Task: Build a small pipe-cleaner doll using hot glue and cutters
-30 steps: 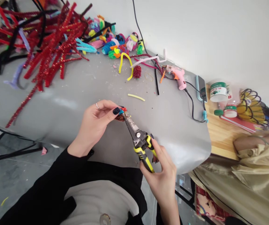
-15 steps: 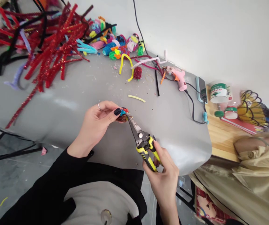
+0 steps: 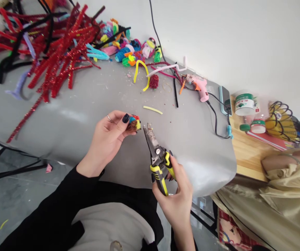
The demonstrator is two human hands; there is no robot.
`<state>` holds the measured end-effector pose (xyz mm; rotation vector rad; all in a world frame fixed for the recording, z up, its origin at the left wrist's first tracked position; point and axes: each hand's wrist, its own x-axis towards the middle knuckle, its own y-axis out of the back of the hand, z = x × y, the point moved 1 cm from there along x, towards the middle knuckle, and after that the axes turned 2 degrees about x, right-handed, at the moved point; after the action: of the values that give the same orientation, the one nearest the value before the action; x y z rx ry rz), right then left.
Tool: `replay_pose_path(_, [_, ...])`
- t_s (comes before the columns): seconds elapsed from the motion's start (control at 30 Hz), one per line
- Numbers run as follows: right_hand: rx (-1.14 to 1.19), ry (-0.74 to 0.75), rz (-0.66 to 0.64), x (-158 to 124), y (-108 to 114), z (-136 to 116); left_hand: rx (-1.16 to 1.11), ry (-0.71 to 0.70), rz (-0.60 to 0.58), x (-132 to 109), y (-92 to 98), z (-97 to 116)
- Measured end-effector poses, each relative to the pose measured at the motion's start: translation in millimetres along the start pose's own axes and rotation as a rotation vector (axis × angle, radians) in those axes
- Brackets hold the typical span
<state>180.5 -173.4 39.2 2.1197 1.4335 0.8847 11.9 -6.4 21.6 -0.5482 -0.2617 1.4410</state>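
Between the fingertips of my left hand is a small pipe-cleaner figure in brown, blue, red and yellow; the fingers cover part of it. My right hand is wrapped round the black-and-yellow handles of a pair of wire-cutting pliers. The jaws stand slightly apart, just right of the figure and not touching it. Beyond them a short pale yellow pipe-cleaner piece lies on the grey table.
Red tinsel pipe cleaners heap at the left, beside several colourful pipe-cleaner figures. Along the back lie a dark red coil, a bent yellow stem, a pink glue gun and a phone. A person's arm is at the right.
The pliers' jaws have come away from the figure and opened, with my right hand shifting slightly left. My left hand has turned the figure, so more of its yellow and brown shows.
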Motion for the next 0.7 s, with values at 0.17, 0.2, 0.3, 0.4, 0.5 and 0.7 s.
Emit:
replay_pose_path(0.17, [-0.042,0.05,-0.02,-2.3,-2.6,1.2,-0.034,-0.007,0.02,-0.6,-1.2,-0.4])
replay_pose_path(0.2, [-0.048,0.063,-0.02,-3.0,-2.8,1.5,-0.039,-0.01,0.026,-0.6,-1.1,-0.4])
replay_pose_path(0.3, [-0.073,0.102,-0.015,-4.8,-3.4,1.8,-0.037,-0.014,0.045,-1.0,-0.6,-0.6])
replay_pose_path(0.4, [-0.079,0.104,-0.005,-5.3,-4.3,0.9,-0.02,-0.018,0.04,-1.6,-0.9,-0.6])
replay_pose_path(0.5, [-0.064,0.092,-0.005,-4.3,-5.3,-0.2,-0.018,-0.029,0.027,-2.2,-1.3,-0.7])
replay_pose_path(0.7, [-0.049,0.09,-0.001,-3.6,-6.8,-0.7,-0.015,-0.062,0.014,-2.7,-0.4,-0.6])
